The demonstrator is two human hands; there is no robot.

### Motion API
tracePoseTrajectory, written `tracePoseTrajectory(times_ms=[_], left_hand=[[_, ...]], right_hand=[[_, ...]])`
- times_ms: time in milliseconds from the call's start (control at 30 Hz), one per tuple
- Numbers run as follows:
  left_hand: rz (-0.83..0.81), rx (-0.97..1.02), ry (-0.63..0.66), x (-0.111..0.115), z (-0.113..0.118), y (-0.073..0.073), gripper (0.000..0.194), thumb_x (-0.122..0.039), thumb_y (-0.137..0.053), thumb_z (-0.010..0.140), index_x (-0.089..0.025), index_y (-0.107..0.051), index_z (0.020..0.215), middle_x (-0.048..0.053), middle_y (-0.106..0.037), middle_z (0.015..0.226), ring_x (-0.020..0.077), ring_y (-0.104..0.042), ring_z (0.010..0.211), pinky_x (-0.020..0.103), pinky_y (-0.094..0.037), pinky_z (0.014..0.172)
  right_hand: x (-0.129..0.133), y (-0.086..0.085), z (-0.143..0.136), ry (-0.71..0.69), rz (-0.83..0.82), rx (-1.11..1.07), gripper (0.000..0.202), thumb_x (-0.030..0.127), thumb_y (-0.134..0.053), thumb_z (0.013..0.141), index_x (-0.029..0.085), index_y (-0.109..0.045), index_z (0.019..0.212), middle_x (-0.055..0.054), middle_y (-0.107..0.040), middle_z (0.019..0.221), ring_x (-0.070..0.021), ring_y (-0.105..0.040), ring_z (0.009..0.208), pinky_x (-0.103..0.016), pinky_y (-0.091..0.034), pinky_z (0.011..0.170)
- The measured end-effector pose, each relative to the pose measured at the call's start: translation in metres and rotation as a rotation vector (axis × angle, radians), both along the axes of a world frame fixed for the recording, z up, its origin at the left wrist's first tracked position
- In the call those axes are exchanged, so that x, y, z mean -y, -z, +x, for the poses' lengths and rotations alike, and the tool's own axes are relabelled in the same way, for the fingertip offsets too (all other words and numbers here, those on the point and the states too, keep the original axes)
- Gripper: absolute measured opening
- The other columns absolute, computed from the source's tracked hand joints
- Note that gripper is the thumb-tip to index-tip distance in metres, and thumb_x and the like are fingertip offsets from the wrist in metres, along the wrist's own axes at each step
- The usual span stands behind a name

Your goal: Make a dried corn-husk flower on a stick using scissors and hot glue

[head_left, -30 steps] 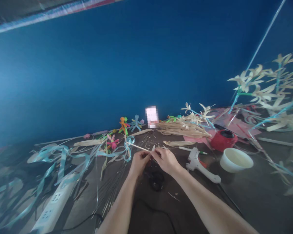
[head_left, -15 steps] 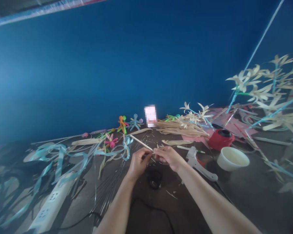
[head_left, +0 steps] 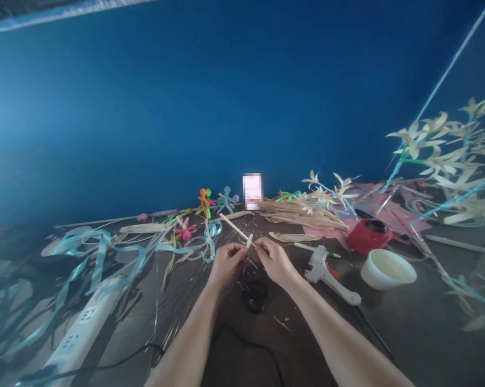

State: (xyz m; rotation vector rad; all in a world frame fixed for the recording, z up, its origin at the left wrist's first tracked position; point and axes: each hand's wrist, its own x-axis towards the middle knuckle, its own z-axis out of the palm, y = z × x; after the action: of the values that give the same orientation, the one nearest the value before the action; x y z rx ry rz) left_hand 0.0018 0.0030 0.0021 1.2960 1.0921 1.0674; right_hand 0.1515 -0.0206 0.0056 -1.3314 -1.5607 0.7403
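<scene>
My left hand and my right hand meet over the middle of the dark table, fingertips almost touching. A thin pale stick slants from my right fingertips up and to the left; that hand is closed in a pinch on its lower end. Between the left thumb and fingers a short pale strip points upward and crosses the stick. Whether it is wrapped round the stick I cannot tell. Below the hands lies a round black object, its kind unclear.
To the right lie a white glue gun, a white bowl, a red roundish object and pale flowers on blue stems. Dried husks lie behind. Left are blue ribbons, thin wires and a power strip.
My hands have drawn slightly apart at the fingertips. The short pale strip now shows upright across the stick. The view has shifted slightly.
</scene>
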Motion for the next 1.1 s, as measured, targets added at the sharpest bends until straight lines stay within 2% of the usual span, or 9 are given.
tracePoseTrajectory(times_ms=[167,333,500,633,700,767,900,1000,1100], left_hand=[[0.029,-0.052,0.015,0.001,0.003,-0.001,0.026,-0.037,-0.064,0.063,-0.012,-0.063,0.065,0.001,-0.058,0.050,0.0105,-0.051,0.046,0.021,-0.040,0.048],[0.070,-0.149,0.054,0.003,0.003,-0.004,0.025,-0.036,-0.063,0.064,-0.012,-0.066,0.065,0.001,-0.058,0.049,0.0104,-0.049,0.044,0.021,-0.036,0.046],[0.157,-0.202,0.119,0.009,0.004,-0.011,0.022,-0.034,-0.060,0.068,-0.013,-0.066,0.069,0.003,-0.061,0.056,0.0137,-0.053,0.052,0.022,-0.040,0.051],[0.205,-0.184,0.135,0.010,0.003,-0.012,0.019,-0.032,-0.060,0.068,-0.014,-0.065,0.069,0.002,-0.060,0.058,0.0132,-0.053,0.054,0.022,-0.040,0.053],[0.211,-0.148,0.106,0.006,0.001,-0.010,0.017,-0.031,-0.061,0.067,-0.014,-0.064,0.067,0.001,-0.058,0.056,0.0117,-0.052,0.053,0.021,-0.041,0.053],[0.160,-0.065,0.013,0.000,-0.004,-0.006,0.017,-0.031,-0.063,0.065,-0.014,-0.062,0.065,-0.001,-0.056,0.054,0.0105,-0.051,0.051,0.021,-0.041,0.051],[0.012,0.268,-0.244,-0.010,-0.013,-0.003,0.022,-0.033,-0.067,0.061,-0.014,-0.061,0.070,0.001,-0.060,0.066,0.0113,-0.054,0.058,0.020,-0.043,0.048],[-0.010,0.398,-0.256,-0.011,-0.016,-0.006,0.022,-0.031,-0.068,0.059,-0.014,-0.060,0.071,0.000,-0.058,0.067,0.0095,-0.053,0.058,0.017,-0.042,0.044],[-0.024,0.456,-0.215,-0.009,-0.015,-0.008,0.020,-0.028,-0.068,0.059,-0.014,-0.058,0.069,-0.001,-0.055,0.062,0.0067,-0.049,0.053,0.014,-0.039,0.041]], right_hand=[[0.010,-0.011,0.003,-0.016,0.005,0.133,0.021,0.034,-0.042,0.083,0.020,-0.057,0.078,0.001,-0.060,0.069,-0.0133,-0.054,0.063,-0.020,-0.037,0.059],[0.006,-0.004,0.003,0.044,0.013,0.141,0.031,0.041,-0.046,0.079,0.019,-0.055,0.060,0.003,-0.052,0.055,-0.0109,-0.047,0.053,-0.019,-0.032,0.051],[-0.002,0.008,0.002,-0.055,-0.160,-0.202,0.037,0.045,-0.054,0.072,0.016,-0.050,0.049,0.007,-0.035,0.041,-0.0068,-0.032,0.040,-0.019,-0.022,0.041],[-0.003,0.008,0.005,-0.174,-0.337,-0.540,0.034,0.045,-0.059,0.068,0.015,-0.053,0.055,0.008,-0.035,0.039,-0.0046,-0.025,0.036,-0.019,-0.015,0.037],[-0.004,0.004,0.011,-0.161,-0.354,-0.646,0.033,0.046,-0.059,0.067,0.015,-0.055,0.059,0.008,-0.035,0.040,-0.0044,-0.024,0.035,-0.019,-0.013,0.035],[-0.007,0.001,0.020,-0.041,-0.272,-0.686,0.034,0.048,-0.055,0.070,0.015,-0.055,0.062,0.008,-0.035,0.041,-0.0051,-0.025,0.034,-0.019,-0.015,0.035],[-0.010,0.000,0.030,0.202,-0.023,-0.254,0.029,0.040,-0.048,0.077,0.016,-0.058,0.064,0.002,-0.049,0.048,-0.0112,-0.045,0.045,-0.023,-0.033,0.045],[-0.006,0.006,0.019,0.157,0.011,0.118,0.013,0.024,-0.051,0.075,0.018,-0.062,0.071,-0.003,-0.062,0.071,-0.0175,-0.056,0.068,-0.026,-0.039,0.065],[0.000,0.012,0.003,0.081,0.005,0.434,0.017,0.014,-0.046,0.076,0.018,-0.062,0.082,-0.005,-0.062,0.086,-0.0182,-0.056,0.082,-0.025,-0.039,0.075]])
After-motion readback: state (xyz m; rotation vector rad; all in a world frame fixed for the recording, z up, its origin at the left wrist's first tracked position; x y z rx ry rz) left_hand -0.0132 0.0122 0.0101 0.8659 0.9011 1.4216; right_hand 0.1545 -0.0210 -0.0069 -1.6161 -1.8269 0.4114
